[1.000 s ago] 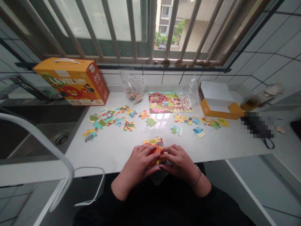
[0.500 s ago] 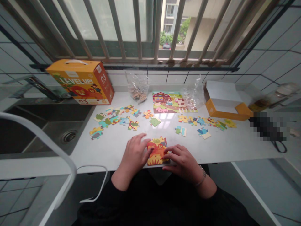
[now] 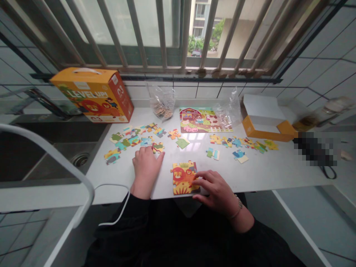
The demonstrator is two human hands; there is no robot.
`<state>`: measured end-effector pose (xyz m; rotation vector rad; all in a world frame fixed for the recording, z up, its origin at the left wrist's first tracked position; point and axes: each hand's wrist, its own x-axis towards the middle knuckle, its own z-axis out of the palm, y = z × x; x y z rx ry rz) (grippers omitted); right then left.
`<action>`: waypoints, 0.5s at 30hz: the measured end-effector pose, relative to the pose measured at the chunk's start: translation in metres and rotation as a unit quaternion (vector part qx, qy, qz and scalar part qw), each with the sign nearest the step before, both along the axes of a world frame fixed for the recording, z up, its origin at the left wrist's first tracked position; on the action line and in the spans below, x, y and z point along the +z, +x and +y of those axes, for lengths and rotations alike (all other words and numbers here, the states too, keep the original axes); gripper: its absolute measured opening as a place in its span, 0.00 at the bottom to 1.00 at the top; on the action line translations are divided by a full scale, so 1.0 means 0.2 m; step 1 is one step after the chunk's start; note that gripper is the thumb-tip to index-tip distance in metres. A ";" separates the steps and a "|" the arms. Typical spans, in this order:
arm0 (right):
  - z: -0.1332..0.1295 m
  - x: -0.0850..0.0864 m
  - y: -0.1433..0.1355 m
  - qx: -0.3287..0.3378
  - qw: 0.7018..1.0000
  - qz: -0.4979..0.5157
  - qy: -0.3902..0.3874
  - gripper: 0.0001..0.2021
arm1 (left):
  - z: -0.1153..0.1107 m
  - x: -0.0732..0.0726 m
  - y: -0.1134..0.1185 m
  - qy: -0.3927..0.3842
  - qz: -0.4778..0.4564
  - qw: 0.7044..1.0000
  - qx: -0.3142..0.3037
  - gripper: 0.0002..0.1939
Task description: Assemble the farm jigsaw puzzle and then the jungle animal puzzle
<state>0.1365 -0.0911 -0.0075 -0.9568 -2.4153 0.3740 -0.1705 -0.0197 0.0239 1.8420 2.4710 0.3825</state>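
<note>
Several joined puzzle pieces (image 3: 182,180) with two lions on them lie near the counter's front edge. My right hand (image 3: 217,193) rests at their right side, its fingertips touching the pieces and its thumb apart. Out to the left, my left hand (image 3: 147,168) reaches over the counter with the thumb spread from the fingers. It is beside a loose puzzle piece (image 3: 158,147) with green and red on it; whether it touches that piece cannot be made out. A green puzzle piece (image 3: 182,143) lies beyond the joined ones.
Loose puzzle pieces (image 3: 133,141) are scattered at left, and another row (image 3: 241,142) runs at right. Behind stand an orange box (image 3: 94,98), a plastic bag of pieces (image 3: 162,107), a farm picture (image 3: 200,120) and an open carton (image 3: 267,128). A sink (image 3: 55,155) borders the counter.
My left hand has left the joined lion pieces and moved left and away from me to the scattered pieces. My right hand has stayed at the lion pieces.
</note>
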 end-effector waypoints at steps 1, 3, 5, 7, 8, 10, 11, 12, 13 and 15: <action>0.00 0.00 0.00 0.000 1.000 0.000 0.002 0.18 | 0.02 0.00 -0.01 -0.005 -0.012 1.000 0.006 0.30; 0.00 0.00 0.00 0.003 1.000 0.000 0.001 0.17 | 0.05 -0.02 -0.04 -0.011 -0.045 0.999 0.010 0.28; 0.00 -0.01 0.01 0.004 1.000 0.001 -0.002 0.16 | 0.06 -0.03 -0.07 -0.015 -0.081 0.997 0.006 0.23; -0.01 0.00 0.01 0.003 1.000 0.000 -0.004 0.15 | 0.07 -0.05 -0.09 -0.016 -0.105 0.994 0.001 0.18; -0.01 0.00 0.01 0.001 1.000 -0.001 -0.003 0.15 | 0.08 -0.06 -0.10 -0.012 -0.109 0.994 0.000 0.17; -0.01 0.00 0.01 -0.001 1.000 -0.005 -0.003 0.14 | 0.08 -0.07 -0.10 0.007 -0.105 0.994 -0.008 0.18; -0.01 0.00 0.00 -0.003 1.000 -0.005 -0.002 0.13 | 0.09 -0.07 -0.10 0.018 -0.100 0.995 -0.023 0.19; -0.01 0.00 0.00 -0.004 1.000 -0.005 -0.002 0.13 | 0.09 -0.07 -0.09 0.030 -0.095 0.994 -0.045 0.21; -0.01 0.00 0.00 -0.004 1.000 -0.004 -0.002 0.12 | 0.10 -0.07 -0.09 0.039 -0.090 0.992 -0.074 0.24; -0.01 0.01 0.00 -0.003 1.000 -0.002 -0.003 0.11 | 0.11 -0.06 -0.08 0.036 -0.082 0.986 -0.138 0.29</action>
